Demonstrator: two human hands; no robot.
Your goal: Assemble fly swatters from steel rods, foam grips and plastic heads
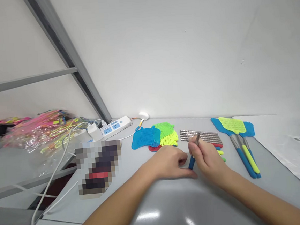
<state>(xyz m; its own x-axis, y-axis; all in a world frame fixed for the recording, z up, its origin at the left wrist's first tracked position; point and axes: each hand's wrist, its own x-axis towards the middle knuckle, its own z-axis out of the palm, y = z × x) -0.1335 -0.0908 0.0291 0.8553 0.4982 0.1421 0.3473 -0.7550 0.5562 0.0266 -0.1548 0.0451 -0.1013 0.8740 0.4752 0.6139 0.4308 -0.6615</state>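
Note:
My right hand (pixel 207 158) is shut on a fly swatter handle (pixel 191 162), with a blue grip below the fingers and a metal rod tip (pixel 198 139) above them. My left hand (pixel 167 162) sits just left of the blue grip, its fingers curled; whether they touch it I cannot tell. Beyond my hands lie loose mesh swatter heads in blue (pixel 144 138), yellow-green (pixel 165 134) and red (pixel 154 148). Several steel rods (pixel 201 137) lie side by side. Coloured grips (pixel 220 152) are partly hidden behind my right hand.
Assembled fly swatters (pixel 235 143) lie at right, near a plastic sheet (pixel 295 152). A power strip (pixel 111 128) with white cables stands at the back, beside pink plastic packages (pixel 38 132). A pixelated patch (pixel 98 167) covers part of the grey table (pixel 173 201).

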